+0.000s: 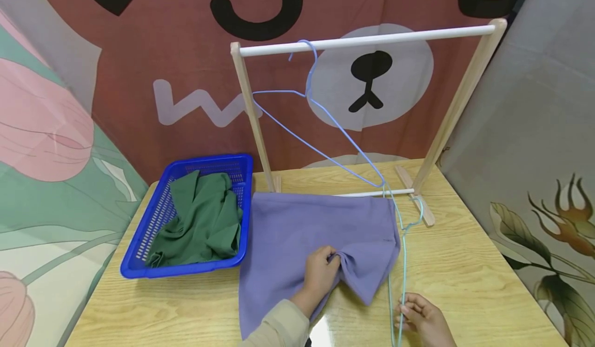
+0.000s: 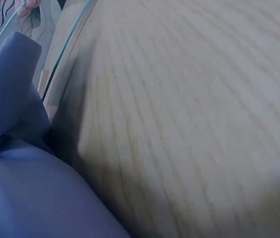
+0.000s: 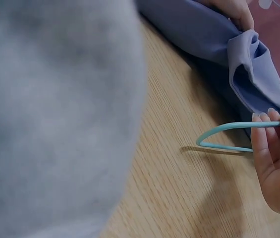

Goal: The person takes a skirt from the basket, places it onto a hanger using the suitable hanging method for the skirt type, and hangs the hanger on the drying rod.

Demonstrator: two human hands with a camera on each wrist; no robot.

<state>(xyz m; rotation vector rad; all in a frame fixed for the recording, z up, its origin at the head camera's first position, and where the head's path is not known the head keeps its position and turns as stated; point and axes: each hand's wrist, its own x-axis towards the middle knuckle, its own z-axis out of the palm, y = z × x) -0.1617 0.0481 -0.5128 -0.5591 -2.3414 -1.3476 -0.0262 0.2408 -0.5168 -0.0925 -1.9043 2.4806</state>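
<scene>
A purple cloth garment (image 1: 297, 228) lies spread on the table, its near right part bunched up. My left hand (image 1: 321, 274) pinches a fold of it near the middle of the near edge. To the right, my right hand (image 1: 425, 318) holds a light teal clothes hanger (image 1: 404, 264) by one side, thumb against fingers. In the right wrist view the end of the teal hanger (image 3: 214, 134) sticks out past the fingertips, next to the folded purple cloth (image 3: 253, 69). The left wrist view shows purple cloth (image 2: 40, 193) close up, while the left hand itself is out of sight there.
A blue plastic basket (image 1: 186, 270) with a crumpled green garment (image 1: 200, 223) stands at the left. Behind the purple cloth rises a rack with a white rail (image 1: 372, 40) and wooden posts. A blue-violet hanger (image 1: 344, 132) hangs from the rail. Printed curtains (image 1: 195, 140) surround the wooden table (image 1: 469, 264).
</scene>
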